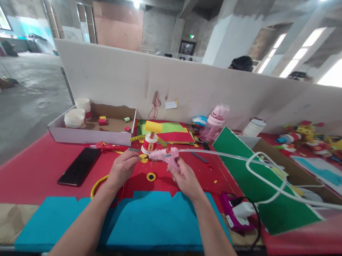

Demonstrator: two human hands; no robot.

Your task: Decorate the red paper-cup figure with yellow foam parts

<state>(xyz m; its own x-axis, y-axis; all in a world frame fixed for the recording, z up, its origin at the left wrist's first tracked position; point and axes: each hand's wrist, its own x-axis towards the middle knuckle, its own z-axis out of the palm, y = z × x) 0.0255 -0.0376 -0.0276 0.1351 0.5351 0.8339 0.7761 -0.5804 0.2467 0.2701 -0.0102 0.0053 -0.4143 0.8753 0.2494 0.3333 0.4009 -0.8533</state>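
My right hand (182,175) is wrapped round a pink glue gun (166,156), whose nozzle points left. Close to that nozzle is a small yellow piece (143,158), beside the fingers of my left hand (123,168). The left fingers are pinched together; whether they grip the yellow piece is too small to tell. Just behind stands a figure made from a red and white paper cup (149,143), with a yellow roll (153,127) on top and green coiled arms at its sides. A yellow ring with a black centre (151,177) lies on the red table between my hands.
A black phone (80,166) lies left. Behind it, an open box (90,136) holds paper cups. Blue sheets (154,222) cover the near edge. Right are a purple power strip (237,214), a green board (257,183) and a white cable (304,199). A pink bottle (214,122) stands behind.
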